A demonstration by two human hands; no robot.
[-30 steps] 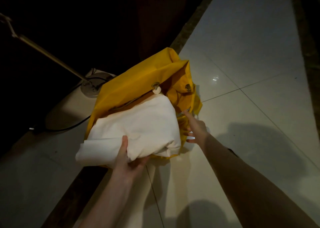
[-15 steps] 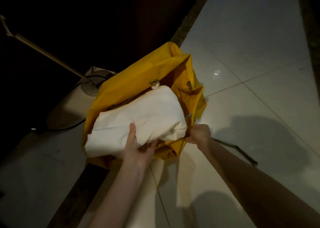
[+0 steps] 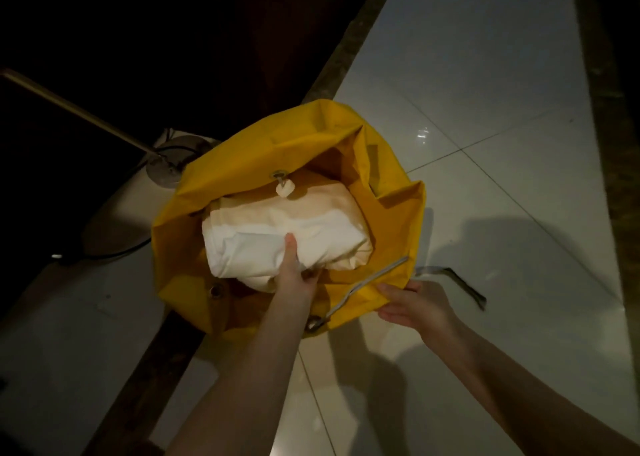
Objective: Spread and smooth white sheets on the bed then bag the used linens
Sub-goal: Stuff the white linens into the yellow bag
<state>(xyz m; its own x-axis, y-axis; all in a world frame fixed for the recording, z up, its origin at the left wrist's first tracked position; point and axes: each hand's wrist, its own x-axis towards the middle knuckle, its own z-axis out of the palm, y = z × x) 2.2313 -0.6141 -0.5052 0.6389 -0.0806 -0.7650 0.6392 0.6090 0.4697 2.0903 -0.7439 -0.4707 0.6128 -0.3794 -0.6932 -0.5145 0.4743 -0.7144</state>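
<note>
A yellow laundry bag stands on the tiled floor with its mouth wide open. A folded bundle of white linen sits inside the mouth. My left hand grips the near edge of the bundle, thumb on top, fingers underneath. My right hand pinches the bag's near right rim and holds it open. A grey drawstring runs along that rim, and a white cord stopper hangs at the far rim.
A floor lamp's round base and slanted pole stand left of the bag, with a dark cable across the floor. A dark strap end lies on the glossy tiles to the right. The upper left is dark.
The bag's mouth has been pulled wide open and the linen bundle has sunk from sticking out over the rim to lying inside. My right hand moved to the near right rim.
</note>
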